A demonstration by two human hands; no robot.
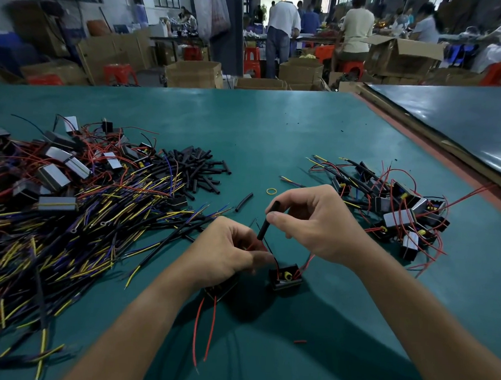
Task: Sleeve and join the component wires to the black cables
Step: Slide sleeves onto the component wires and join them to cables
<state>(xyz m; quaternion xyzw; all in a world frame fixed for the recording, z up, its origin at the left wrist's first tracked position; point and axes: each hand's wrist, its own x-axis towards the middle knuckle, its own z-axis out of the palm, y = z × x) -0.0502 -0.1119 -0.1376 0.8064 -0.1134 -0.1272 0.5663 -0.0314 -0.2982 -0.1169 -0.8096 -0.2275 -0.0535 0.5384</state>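
My right hand [311, 221] pinches a short black sleeve tube [268, 221] between thumb and forefinger, tilted, with its lower end over thin wires. My left hand [226, 252] pinches the red and black wires [271, 252] that rise from a small black component [285, 276] with a yellow part, which sits on the green table [274, 139]. A second black component [220, 289] lies partly hidden under my left hand, and its red wires [205, 331] trail toward me.
A big heap of black cables with yellow and purple ends [69, 225] and components fills the left. A pile of black sleeves [195, 167] lies behind it, one loose sleeve [244, 202] and a yellow rubber band [271, 191] near my hands. Joined components [397, 207] lie right.
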